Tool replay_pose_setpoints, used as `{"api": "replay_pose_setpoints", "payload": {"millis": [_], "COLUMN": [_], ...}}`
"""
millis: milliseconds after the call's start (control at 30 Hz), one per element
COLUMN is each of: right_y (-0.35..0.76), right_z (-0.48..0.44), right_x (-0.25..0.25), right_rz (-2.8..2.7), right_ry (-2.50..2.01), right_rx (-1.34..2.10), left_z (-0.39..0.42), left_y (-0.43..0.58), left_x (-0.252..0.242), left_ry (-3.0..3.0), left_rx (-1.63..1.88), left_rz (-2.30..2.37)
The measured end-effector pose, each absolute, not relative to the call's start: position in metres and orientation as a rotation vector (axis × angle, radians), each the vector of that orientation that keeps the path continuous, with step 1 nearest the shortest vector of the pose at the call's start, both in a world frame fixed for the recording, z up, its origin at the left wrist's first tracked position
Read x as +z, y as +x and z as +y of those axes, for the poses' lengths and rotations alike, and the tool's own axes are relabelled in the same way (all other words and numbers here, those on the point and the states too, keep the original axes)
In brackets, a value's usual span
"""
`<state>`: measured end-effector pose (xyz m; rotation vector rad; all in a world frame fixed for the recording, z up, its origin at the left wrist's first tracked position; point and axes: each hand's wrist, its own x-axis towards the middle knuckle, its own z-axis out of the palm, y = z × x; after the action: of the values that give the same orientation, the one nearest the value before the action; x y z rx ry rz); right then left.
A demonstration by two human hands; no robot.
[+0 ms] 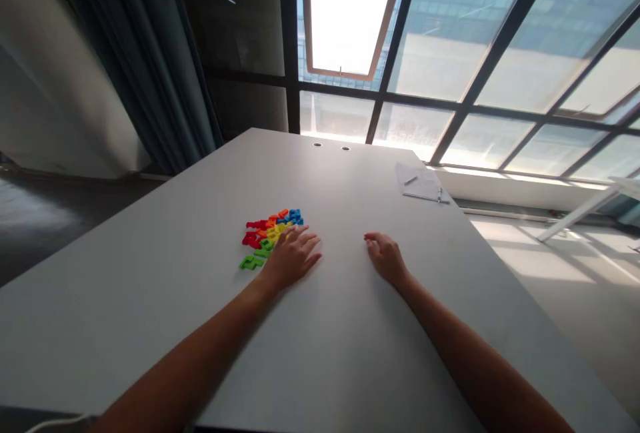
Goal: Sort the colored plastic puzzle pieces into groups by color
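Small plastic blocks lie in a loose heap on the white table [345, 326]: red blocks [253, 239], orange blocks [283, 213], blue blocks [296, 215], yellow blocks [274, 233] and green blocks [251, 262]. My left hand [294, 254] rests palm down at the heap's right side, fingers spread, covering part of the yellow and green ones. To the right, apart from the heap, my right hand [385, 254] has its fingers curled together near the tabletop. A reddish spot shows at its fingertips; whether that is a small piece or skin is unclear.
Toward the far right edge of the table lie paper sheets [423, 183] with a pen [411, 180] on them. Two round cable holes [331, 147] sit near the far edge. Beyond are large windows [345, 13], and a dark blue curtain [145, 53] hangs at the left.
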<state>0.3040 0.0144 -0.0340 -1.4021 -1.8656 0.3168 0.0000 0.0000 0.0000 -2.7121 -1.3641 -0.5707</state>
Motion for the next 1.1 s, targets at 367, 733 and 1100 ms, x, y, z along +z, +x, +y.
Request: {"api": "replay_pose_setpoints", "payload": {"millis": [367,733,1100], "right_y": [0.305,0.297,0.298], "right_z": [-0.034,-0.035,-0.036], "right_x": [-0.027,-0.034,-0.03], "right_rz": [-2.194,-2.585,-2.565], "right_ry": [-1.451,-1.522,-1.536], "right_rx": [-0.101,0.116,0.126], "left_z": [-0.007,-0.005,0.0], "left_y": [0.009,0.015,0.014], "left_x": [-0.007,-0.019,-0.02], "left_ry": [-3.0,-3.005,-3.013], "left_rx": [-0.61,-0.323,-0.336], "left_rz": [-1.152,-1.159,-1.218]}}
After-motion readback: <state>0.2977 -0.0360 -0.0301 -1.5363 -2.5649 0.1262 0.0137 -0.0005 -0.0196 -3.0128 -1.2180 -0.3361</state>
